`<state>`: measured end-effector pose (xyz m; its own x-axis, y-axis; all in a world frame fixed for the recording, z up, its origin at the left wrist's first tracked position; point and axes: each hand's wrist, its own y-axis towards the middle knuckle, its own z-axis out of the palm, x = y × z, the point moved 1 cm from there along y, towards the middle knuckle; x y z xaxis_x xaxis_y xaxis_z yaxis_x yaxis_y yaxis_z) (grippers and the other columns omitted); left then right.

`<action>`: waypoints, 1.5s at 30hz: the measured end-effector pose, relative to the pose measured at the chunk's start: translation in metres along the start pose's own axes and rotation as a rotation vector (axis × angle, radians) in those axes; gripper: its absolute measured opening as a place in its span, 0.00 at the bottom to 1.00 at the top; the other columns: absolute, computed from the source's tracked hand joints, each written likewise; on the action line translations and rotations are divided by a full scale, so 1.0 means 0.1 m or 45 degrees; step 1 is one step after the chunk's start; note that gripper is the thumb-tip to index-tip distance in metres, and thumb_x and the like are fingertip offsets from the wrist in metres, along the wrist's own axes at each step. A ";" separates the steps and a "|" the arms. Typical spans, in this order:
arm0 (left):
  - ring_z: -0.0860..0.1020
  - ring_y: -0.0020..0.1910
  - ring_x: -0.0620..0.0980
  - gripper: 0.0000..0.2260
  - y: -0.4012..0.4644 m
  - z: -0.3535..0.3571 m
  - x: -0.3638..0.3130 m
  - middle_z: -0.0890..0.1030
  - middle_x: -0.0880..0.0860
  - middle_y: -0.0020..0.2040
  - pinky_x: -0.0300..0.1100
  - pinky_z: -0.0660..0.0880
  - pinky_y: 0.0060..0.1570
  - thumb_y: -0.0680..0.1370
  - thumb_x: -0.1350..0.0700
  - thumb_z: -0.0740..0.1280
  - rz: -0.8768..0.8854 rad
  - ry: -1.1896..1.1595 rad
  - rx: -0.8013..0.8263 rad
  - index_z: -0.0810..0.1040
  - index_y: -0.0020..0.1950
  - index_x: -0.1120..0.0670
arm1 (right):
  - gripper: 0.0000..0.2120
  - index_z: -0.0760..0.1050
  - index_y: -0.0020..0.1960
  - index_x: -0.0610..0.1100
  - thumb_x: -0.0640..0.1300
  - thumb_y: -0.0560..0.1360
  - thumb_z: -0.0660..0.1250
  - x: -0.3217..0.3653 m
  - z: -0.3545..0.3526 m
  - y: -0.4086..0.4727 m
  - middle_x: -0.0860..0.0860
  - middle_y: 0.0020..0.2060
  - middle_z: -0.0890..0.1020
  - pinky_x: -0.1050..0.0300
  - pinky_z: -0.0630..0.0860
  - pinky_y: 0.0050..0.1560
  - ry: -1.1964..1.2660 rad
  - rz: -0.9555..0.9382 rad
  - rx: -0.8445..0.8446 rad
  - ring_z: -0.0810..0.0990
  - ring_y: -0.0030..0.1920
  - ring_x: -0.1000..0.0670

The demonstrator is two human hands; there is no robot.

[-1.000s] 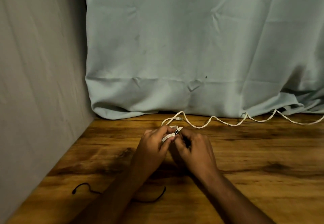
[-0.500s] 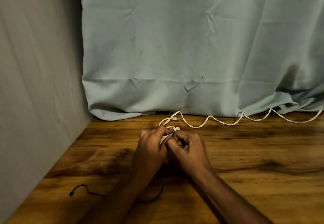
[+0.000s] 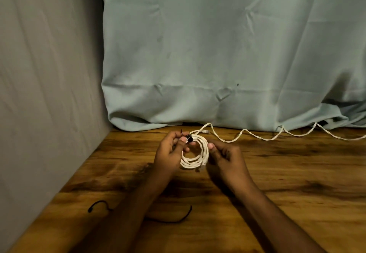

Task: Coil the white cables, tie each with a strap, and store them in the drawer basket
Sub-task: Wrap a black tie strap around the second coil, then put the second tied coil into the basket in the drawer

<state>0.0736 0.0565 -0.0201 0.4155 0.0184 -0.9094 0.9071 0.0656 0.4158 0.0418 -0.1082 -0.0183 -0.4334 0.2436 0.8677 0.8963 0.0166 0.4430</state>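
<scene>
A pale blue-grey cloth (image 3: 227, 54) hangs behind the wooden bench (image 3: 287, 183) and bunches where it meets the bench's far edge; a grey wall (image 3: 45, 74) closes off the bench's left side. Along the foot of the cloth a loose white cable (image 3: 257, 136) lies in shallow waves on the bench, running from the right edge of view to a plug end just behind the hands.

Above the middle of the bench the two hands hold a coiled white cable (image 3: 195, 153), a round bundle of several loops with an open centre. A black strap (image 3: 189, 138) is cinched round the loops at the coil's upper left, with a short dark tail sticking up. The left hand (image 3: 170, 153) has its thumb and curled fingers pinching the coil at the strap. The right hand (image 3: 227, 157) has its thumb and fingers curled onto the coil's right side. A second black strap (image 3: 170, 218) lies loose on the near part of the bench, partly hidden under the left forearm.

Half a second ago both hands were pressed close together over the bundle, hiding most of it; now they have drawn apart and the coil shows as a full ring facing the camera.
</scene>
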 end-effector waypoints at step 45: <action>0.86 0.44 0.48 0.09 -0.68 0.77 -0.62 0.87 0.53 0.45 0.50 0.84 0.47 0.73 0.59 0.77 0.117 -0.002 0.256 0.86 0.52 0.59 | 0.12 0.82 0.60 0.31 0.30 0.76 0.73 0.29 -1.02 -0.95 0.52 0.34 0.88 0.64 0.81 0.33 0.475 0.295 -0.791 0.84 0.31 0.57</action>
<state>-0.0087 -0.0261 0.0089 0.4971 0.0139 -0.8676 0.8605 -0.1364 0.4909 -0.0652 -0.2014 -0.0122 -0.3424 -0.1713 0.9238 0.7986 -0.5710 0.1901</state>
